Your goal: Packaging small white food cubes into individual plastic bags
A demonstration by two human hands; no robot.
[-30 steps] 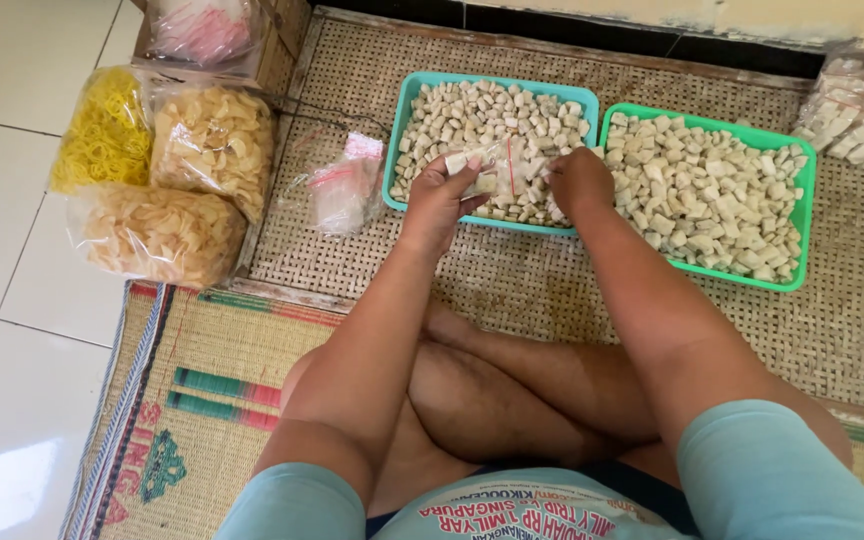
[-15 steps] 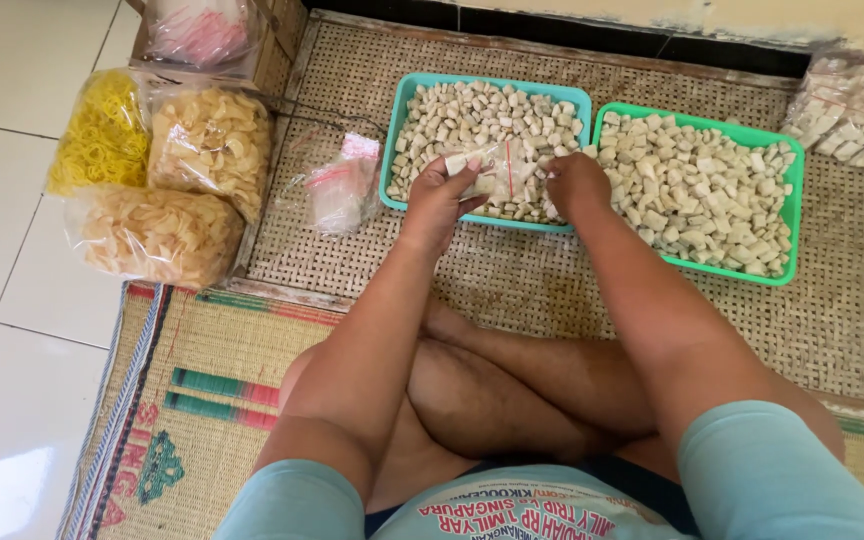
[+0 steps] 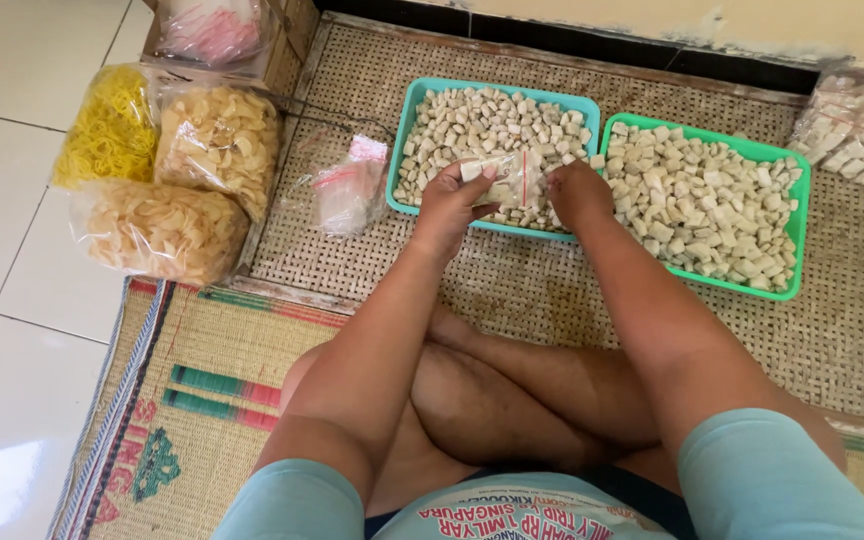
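Note:
My left hand (image 3: pixel 452 205) holds a small clear plastic bag (image 3: pixel 512 178) with a red strip, partly filled with pale cubes, over the left teal tray (image 3: pixel 404 125). My right hand (image 3: pixel 577 195) is closed next to the bag's open side, fingers down among the cubes; whether it grips a cube is hidden. Both trays are heaped with pale beige cube-shaped pieces (image 3: pixel 482 125). The right green tray (image 3: pixel 800 220) lies next to my right forearm.
A stack of empty small clear bags (image 3: pixel 347 185) lies left of the trays on the woven mat (image 3: pixel 512 290). Large bags of yellow and beige crackers (image 3: pixel 167 170) sit at the left. Packed small bags (image 3: pixel 857 125) lie at the far right. My crossed legs are below.
The hands stay over the left tray with the small bag; my right hand has shifted slightly toward the bag's mouth. Nothing else moved.

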